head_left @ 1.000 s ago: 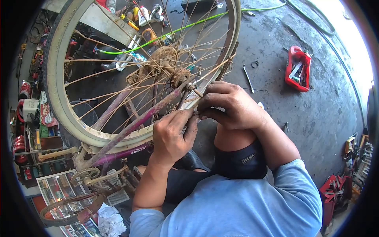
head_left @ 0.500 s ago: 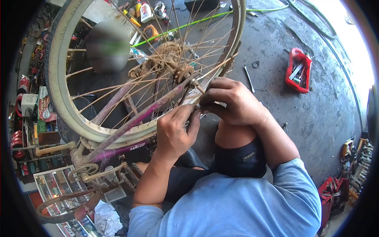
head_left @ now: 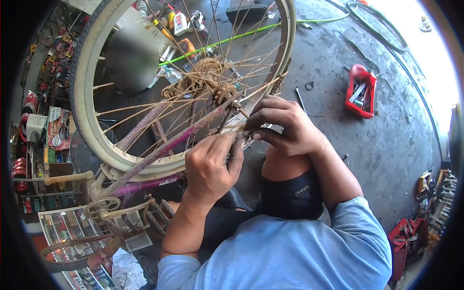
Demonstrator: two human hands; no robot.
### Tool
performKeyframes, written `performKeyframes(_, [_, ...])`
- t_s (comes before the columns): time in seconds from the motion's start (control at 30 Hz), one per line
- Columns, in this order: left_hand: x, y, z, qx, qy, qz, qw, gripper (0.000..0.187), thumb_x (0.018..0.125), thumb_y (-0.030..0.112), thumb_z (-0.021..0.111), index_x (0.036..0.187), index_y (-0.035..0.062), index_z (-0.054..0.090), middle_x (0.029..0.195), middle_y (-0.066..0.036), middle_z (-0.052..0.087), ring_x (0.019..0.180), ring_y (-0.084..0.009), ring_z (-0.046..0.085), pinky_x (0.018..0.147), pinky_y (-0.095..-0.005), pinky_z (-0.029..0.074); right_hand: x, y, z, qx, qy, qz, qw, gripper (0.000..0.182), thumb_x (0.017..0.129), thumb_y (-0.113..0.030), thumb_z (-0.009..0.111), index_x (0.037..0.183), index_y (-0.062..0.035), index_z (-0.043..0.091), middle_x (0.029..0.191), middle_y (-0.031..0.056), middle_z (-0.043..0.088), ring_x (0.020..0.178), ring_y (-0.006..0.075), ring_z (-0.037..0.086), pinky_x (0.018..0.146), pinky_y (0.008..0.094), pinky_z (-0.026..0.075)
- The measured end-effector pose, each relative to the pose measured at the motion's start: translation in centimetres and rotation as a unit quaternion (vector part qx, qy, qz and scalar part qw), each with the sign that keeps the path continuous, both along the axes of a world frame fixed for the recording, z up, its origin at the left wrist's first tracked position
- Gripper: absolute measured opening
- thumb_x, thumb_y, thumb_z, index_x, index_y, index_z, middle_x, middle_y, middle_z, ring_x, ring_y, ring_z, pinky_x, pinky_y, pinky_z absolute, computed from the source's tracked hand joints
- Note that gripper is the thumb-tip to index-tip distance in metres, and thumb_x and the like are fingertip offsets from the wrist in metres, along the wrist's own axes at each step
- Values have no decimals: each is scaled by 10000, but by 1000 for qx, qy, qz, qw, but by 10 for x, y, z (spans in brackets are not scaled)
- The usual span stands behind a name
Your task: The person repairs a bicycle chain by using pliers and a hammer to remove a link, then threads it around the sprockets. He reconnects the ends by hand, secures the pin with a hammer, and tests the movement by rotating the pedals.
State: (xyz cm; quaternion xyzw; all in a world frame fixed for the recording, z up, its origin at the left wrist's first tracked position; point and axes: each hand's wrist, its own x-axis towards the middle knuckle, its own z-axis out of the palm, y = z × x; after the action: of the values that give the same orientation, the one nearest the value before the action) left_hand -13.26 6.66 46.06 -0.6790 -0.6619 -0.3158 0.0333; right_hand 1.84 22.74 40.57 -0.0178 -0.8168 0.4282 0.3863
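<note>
My left hand (head_left: 212,162) is closed in a pinch, thumb against fingers, just below the rear axle of the bicycle. A small dark piece (head_left: 247,136) shows at its fingertips, too small to name. My right hand (head_left: 286,124) meets it from the right, fingers bent and thumb tip close to the same piece; what it grips is hidden. Just above the fingers are the rusty hub (head_left: 225,93) and the end of the purple frame tube (head_left: 193,127). Around them stands the spoked wheel (head_left: 87,113) with its rusty spokes.
A red tray (head_left: 358,107) of tools lies on the floor to the right, with a wrench (head_left: 300,99) and a black ring (head_left: 309,85) nearer. A green hose (head_left: 256,30) crosses behind the wheel. Crank and chainring (head_left: 102,208) are at lower left.
The view has shifted slightly, so the wheel appears a little further right. Both hands stay together by the axle; the right thumb and fingers look a little further apart.
</note>
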Motion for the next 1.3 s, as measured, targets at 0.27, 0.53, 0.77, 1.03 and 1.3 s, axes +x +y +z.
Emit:
performKeyframes(0.27, [8, -7, 10, -18, -43, 1, 999, 120, 913, 83, 710, 986, -11, 695, 820, -185, 706, 715, -373, 698, 635, -440, 539, 9, -7, 12, 0, 3, 18, 1000, 183, 824, -92, 799, 995, -51, 745, 899, 109, 656, 837, 314, 647, 733, 408, 512])
performKeyframes(0.53, [19, 11, 95, -17, -189, -51, 980, 135, 974, 99, 689, 1022, -25, 709, 777, -24, 668, 665, -83, 609, 600, -245, 470, 24, 20, 99, 114, 114, 13, 987, 158, 880, -129, 796, 988, -31, 736, 838, 88, 699, 794, 238, 678, 735, 372, 532])
performKeyframes(0.77, [54, 17, 139, 157, -272, -206, 927, 238, 958, 220, 723, 1037, -2, 754, 753, -52, 710, 590, -142, 624, 592, -291, 488, 100, 27, 191, 251, 125, -27, 959, 416, 919, -342, 749, 989, 60, 669, 804, 127, 672, 677, 168, 642, 595, 288, 504])
performKeyframes(1.03, [90, 8, 130, 184, -211, -362, 889, 212, 937, 215, 709, 997, 15, 749, 725, -85, 703, 588, -204, 644, 584, -335, 505, 181, -18, 212, 431, 60, -466, 770, 400, 977, -399, 698, 1109, -23, 674, 901, 86, 690, 772, 178, 631, 676, 298, 533])
performKeyframes(1.3, [238, 19, 79, 209, -146, -372, 892, 188, 917, 209, 695, 957, 32, 744, 698, -118, 696, 587, -266, 664, 575, -379, 523, 370, -49, 176, 327, -220, -401, 827, 377, 972, -389, 704, 1184, -80, 669, 1033, 93, 690, 909, 180, 628, 764, 289, 532])
